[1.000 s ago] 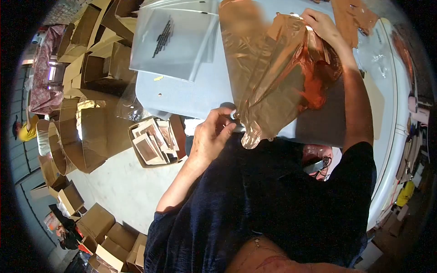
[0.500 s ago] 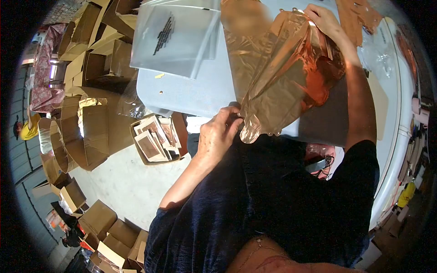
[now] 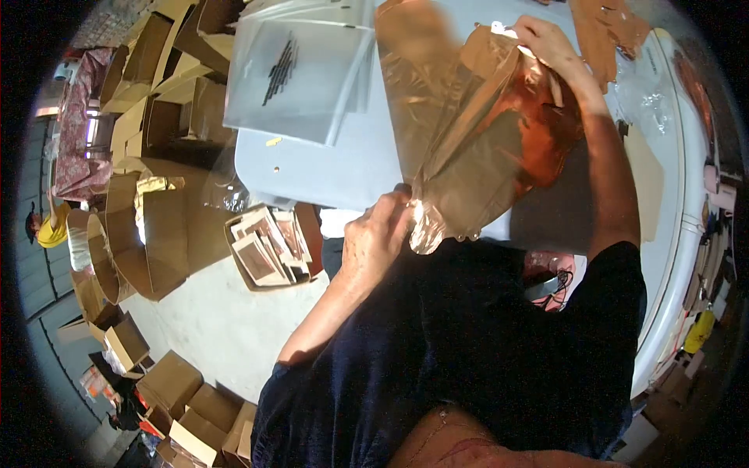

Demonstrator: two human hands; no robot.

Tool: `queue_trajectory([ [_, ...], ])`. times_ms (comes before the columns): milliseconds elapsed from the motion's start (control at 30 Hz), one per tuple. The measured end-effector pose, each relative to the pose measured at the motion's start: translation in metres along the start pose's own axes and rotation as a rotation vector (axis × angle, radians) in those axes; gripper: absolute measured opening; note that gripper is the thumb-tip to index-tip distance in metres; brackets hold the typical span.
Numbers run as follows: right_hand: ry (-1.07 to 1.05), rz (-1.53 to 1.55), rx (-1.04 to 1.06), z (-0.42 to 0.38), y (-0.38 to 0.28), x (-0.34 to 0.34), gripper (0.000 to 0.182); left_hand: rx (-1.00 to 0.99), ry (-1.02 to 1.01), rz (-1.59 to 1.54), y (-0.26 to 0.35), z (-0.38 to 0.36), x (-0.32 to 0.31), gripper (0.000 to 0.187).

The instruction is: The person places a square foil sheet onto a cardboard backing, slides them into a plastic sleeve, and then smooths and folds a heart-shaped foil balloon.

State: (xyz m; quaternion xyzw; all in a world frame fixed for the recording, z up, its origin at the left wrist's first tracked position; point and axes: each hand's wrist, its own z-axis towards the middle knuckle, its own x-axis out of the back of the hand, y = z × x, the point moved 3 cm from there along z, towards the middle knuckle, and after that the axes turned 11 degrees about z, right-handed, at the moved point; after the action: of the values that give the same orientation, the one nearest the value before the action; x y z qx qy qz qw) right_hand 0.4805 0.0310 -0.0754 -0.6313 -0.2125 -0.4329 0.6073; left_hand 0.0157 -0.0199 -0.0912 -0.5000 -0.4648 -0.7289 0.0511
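Hands (image 3: 374,242) (image 3: 546,43) grip copper foil bag (image 3: 476,148) ends.

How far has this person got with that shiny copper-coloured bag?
Done: a box on the floor already holds stacked flat packs. In hand: the left hand pinches the copper bag at its lower end and the right hand grips its top. Left: a stack of clear bags waits on the table.

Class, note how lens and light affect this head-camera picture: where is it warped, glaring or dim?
Head view: fisheye lens bends the table edge, black corners; sunlight glares off the copper bag held by left hand and right hand; the boxes lie dimmer.
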Motion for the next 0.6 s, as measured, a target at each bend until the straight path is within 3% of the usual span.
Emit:
queue_trajectory([
  [600, 0.050, -0.105, -0.055, -0.004, -0.056, 0.004, 0.028, -0.056, 0.017, 0.011, 0.007, 0.003, 0.005, 0.023],
])
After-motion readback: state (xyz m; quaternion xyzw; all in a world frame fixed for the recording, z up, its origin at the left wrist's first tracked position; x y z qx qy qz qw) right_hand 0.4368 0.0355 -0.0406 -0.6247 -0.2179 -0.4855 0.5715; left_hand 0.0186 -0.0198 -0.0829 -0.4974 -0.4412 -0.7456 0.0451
